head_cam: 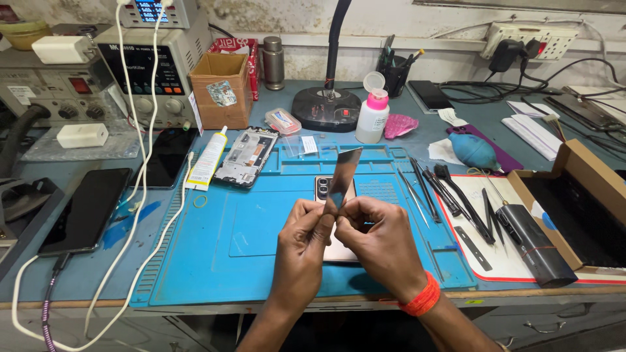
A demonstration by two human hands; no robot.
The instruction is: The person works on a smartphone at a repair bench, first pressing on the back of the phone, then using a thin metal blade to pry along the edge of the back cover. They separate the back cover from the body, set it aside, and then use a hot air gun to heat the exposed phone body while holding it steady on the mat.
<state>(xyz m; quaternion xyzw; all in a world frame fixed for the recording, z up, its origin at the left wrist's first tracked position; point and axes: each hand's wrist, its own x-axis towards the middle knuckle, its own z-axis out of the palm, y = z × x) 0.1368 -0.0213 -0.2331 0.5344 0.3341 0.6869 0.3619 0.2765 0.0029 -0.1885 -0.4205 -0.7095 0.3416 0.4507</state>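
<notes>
Both my hands meet over the blue work mat (254, 241). My left hand (301, 248) and my right hand (378, 241) pinch the lower end of a thin shiny metal strip (343, 175), which stands up tilted between them. Under the hands, a phone (324, 190) lies on the mat with its camera end showing; the rest of it is hidden. An orange band sits on my right wrist.
A phone frame (246, 156) and glue tube (208, 158) lie at the mat's back left. Tweezers and picks (450, 195) rest to the right, near a black cylinder tool (535, 244) and an open box (580, 208). A charging phone (85, 210) lies left. A white bottle (372, 112) stands behind.
</notes>
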